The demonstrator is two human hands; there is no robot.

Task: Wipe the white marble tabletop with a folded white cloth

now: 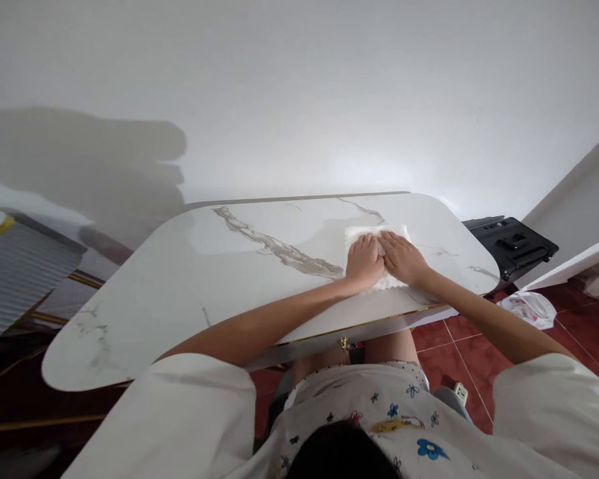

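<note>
Both hands lie side by side, backs up and touching, on a soft white cloth with a scalloped edge: the left hand (366, 261) and the right hand (403, 258) press it down with fingers together and slightly bent, and whether any of it is gripped beneath them cannot be told. The white cloth (351, 237) sits on the right half of a long, smooth, white worktop (190, 266) with rounded corners, grey-brown marble veining and a thin gold-coloured edge on the near side. The thickest vein runs diagonally to the cloth's left side. Behind the worktop stands a plain, matte white wall (299, 100), with a broad shadow on its left part. Past the worktop's right end is a black, hard-looking case (516, 246), and below it a crumpled, translucent white plastic bag (528, 309) rests on glossy red floor tiles (474, 359). At the far left stands a ribbed grey cabinet (24, 266) with a gold-coloured trim. The person's bare forearms cross the near edge of the worktop, and a small gold-coloured fitting (344, 343) shows under that edge.
</note>
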